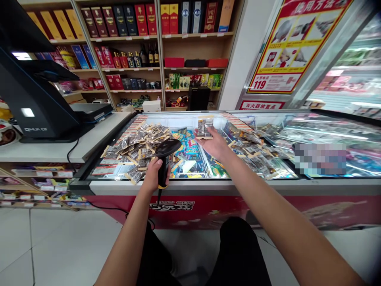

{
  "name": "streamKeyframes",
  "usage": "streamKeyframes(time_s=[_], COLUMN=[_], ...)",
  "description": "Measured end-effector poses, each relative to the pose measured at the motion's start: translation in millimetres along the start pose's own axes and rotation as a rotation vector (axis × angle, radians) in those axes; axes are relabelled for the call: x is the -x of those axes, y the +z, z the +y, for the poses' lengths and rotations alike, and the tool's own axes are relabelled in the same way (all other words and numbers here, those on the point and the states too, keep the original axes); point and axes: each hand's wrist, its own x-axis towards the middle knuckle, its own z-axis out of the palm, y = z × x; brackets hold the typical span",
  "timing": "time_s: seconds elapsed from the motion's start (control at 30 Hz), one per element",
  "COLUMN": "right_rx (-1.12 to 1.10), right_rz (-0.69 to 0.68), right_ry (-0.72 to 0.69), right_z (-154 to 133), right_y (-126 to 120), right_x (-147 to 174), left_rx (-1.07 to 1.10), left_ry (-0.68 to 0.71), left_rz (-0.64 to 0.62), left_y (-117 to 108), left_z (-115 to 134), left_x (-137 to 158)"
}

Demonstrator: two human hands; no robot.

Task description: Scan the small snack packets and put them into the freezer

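My left hand (pixel 154 174) is wrapped round the handle of a black barcode scanner (pixel 167 149), its head tilted over the freezer's glass top. In my right hand (pixel 214 143) is a small clear snack packet (pixel 205 128) with dark contents and tan edges, gripped between thumb and fingers above the glass. Left of the scanner lies a heap of similar packets (pixel 131 145). More packets (pixel 253 147) are spread on the glass to the right of my right hand. Under the glass, blue and yellow bags (pixel 189 145) sit beside a white wire divider (pixel 205 159).
A chest freezer (pixel 190 186) with a red front stands across my knees. On the counter at left is a checkout terminal (pixel 32 99); a black cable (pixel 104 207) hangs below it. Shelves (pixel 131 38) of boxes and bottles line the back. A red poster (pixel 294 43) hangs at right.
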Motion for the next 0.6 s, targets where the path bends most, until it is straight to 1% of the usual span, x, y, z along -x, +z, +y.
streamKeyframes(time_s=[0.03, 0.1, 0.2, 0.27, 0.37, 0.47, 0.6], right_rx=[-0.029, -0.07, -0.17, -0.21, -0.181, -0.143, -0.083], right_rz=[-0.026, -0.031, 0.005, 0.021, 0.065, 0.081, 0.047], right_ry=[0.004, 0.004, 0.021, 0.045, 0.065, 0.071, 0.024], right_z=[7, 21, 40, 47, 52, 53, 54], right_y=[11, 28, 40, 40, 36, 34, 35], right_x=[2, 4, 3, 2, 1, 2, 3], left_rx=[0.002, 0.015, 0.028, 0.006, -0.051, -0.061, -0.032], left_ry=[-0.005, -0.021, -0.058, -0.096, -0.135, -0.134, -0.141], left_rz=[-0.009, -0.036, -0.088, -0.131, -0.182, -0.192, -0.194], left_y=[0, -1, -2, -4, -5, -4, -2], left_z=[0, 0, 1, 1, 1, 3, 5], left_x=[0, 0, -1, -2, -3, -3, -2])
